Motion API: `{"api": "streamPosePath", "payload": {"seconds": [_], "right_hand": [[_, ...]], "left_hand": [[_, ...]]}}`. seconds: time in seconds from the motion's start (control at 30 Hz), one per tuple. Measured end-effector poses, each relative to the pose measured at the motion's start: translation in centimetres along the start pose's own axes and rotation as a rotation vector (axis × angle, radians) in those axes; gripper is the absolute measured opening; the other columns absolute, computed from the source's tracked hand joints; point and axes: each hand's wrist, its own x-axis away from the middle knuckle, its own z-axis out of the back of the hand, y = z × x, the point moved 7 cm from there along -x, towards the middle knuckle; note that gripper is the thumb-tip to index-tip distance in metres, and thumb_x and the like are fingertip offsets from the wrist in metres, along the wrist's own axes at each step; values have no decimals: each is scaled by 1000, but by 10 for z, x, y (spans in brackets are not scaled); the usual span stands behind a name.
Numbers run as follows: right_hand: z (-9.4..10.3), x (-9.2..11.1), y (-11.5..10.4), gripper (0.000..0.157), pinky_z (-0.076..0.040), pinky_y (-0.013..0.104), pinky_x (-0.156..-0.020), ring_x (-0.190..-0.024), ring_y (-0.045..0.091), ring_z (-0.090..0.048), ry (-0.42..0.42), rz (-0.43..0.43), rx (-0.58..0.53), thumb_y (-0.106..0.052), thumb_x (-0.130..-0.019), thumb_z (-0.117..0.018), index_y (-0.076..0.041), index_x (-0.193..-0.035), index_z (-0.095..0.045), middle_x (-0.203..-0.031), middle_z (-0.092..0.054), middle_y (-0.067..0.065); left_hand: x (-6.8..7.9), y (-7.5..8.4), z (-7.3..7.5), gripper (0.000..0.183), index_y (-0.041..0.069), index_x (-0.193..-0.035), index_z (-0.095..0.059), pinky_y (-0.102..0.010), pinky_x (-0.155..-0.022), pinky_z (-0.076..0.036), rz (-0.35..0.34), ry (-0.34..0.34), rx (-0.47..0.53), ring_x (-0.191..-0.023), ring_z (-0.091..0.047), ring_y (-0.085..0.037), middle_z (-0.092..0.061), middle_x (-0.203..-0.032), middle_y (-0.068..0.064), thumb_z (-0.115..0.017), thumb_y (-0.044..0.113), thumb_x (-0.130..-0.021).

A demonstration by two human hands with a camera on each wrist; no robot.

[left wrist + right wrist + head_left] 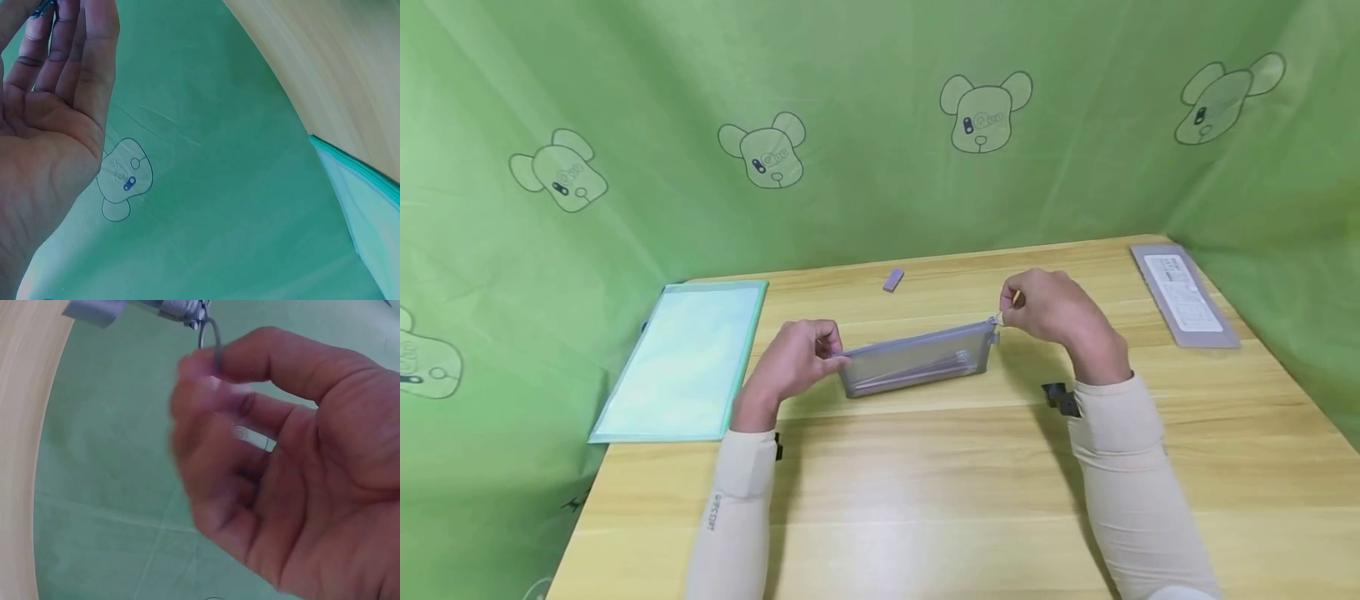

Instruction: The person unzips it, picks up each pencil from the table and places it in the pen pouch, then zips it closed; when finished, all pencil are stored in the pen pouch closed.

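Observation:
A grey translucent zippered pencil case (917,358) stands on its long edge over the middle of the table, with slim sticks and a small white patterned piece showing through its side. My left hand (797,354) pinches its upper left corner between thumb and fingers; in the left wrist view only a sliver of the case shows at the fingertips. At the upper right corner, my right hand (1052,308) pinches the zipper pull. The right wrist view shows the pull's metal ring (217,347) between thumb and forefinger, beside the case's end. The zipper runs straight along the top.
A purple eraser (893,280) lies behind the case. To the left is a pale folder (681,362) with green edges. At the far right lies a flat purple-grey packet (1213,337) with a white label. Green printed cloth (880,200) hangs behind the wooden table (910,492).

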Motion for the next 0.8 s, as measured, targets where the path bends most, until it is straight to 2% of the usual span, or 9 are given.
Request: {"api": "streamPosePath", "payload": {"seconds": [0.13,0.23,0.33,0.4,0.47,0.53,0.63,0.73,0.8], "right_hand": [[-9,1,-27,36,-49,64,-111,-130,46,-62,34,139,23,-13,-100,-71,1,-133,-66,-138,-67,26],[-27,0,-52,45,-44,61,-120,-142,44,-57,17,255,26,-16,-99,-76,-1,-140,-64,-148,-64,23],[-48,-1,-71,37,-52,54,-113,-129,36,-67,-20,341,59,-15,-97,-80,-4,-131,-71,-136,-72,15],[-59,-2,-79,20,-59,47,-96,-105,27,-72,-26,384,89,-12,-96,-80,-6,-114,-75,-114,-77,8],[-64,-4,-82,5,-56,39,-79,-84,19,-64,-17,401,111,-10,-98,-78,-9,-95,-74,-91,-71,2],[-62,-4,-76,20,-48,35,-70,-73,17,-54,-5,393,118,-8,-100,-75,-11,-82,-67,-77,-60,0],[-51,-1,-50,24,-45,34,-67,-70,17,-51,-5,309,109,-8,-103,-69,-11,-80,-62,-73,-54,0],[-37,8,-5,13,-50,36,-67,-74,22,-59,-29,147,74,-12,-105,-64,-6,-94,-64,-81,-63,9],[-30,18,31,18,-55,40,-68,-80,29,-64,-52,20,51,-15,-106,-61,2,-111,-63,-93,-69,22]], "left_hand": [[2,-1,3,19,12,-85,-68,-37,-84,-63,-3,-4,-1,-89,-76,-19,-76,-87,-2,-86,13,-92],[3,-1,2,18,12,-85,-68,-36,-83,-63,-7,-5,10,-88,-76,-19,-76,-87,-3,-85,12,-92],[3,1,1,19,11,-85,-68,-33,-78,-61,-14,-13,9,-82,-72,-15,-76,-86,-3,-85,12,-92],[3,1,0,19,11,-86,-68,-32,-76,-59,-15,-19,2,-79,-69,-14,-76,-86,-3,-85,13,-93],[4,1,-1,17,11,-89,-69,-31,-76,-59,-14,-25,-8,-80,-69,-13,-77,-88,-3,-85,13,-93],[3,3,0,14,10,-94,-71,-32,-79,-60,-13,-23,-8,-83,-71,-15,-77,-91,-4,-85,13,-93],[3,5,4,14,7,-102,-73,-35,-85,-61,-11,-18,-1,-89,-74,-18,-78,-95,-6,-84,12,-94],[2,6,8,14,6,-106,-73,-37,-87,-61,-8,-17,-10,-92,-74,-19,-78,-98,-7,-81,13,-96],[3,5,10,13,6,-106,-73,-37,-88,-61,-2,-24,-23,-93,-74,-19,-78,-98,-6,-80,14,-98]]}}
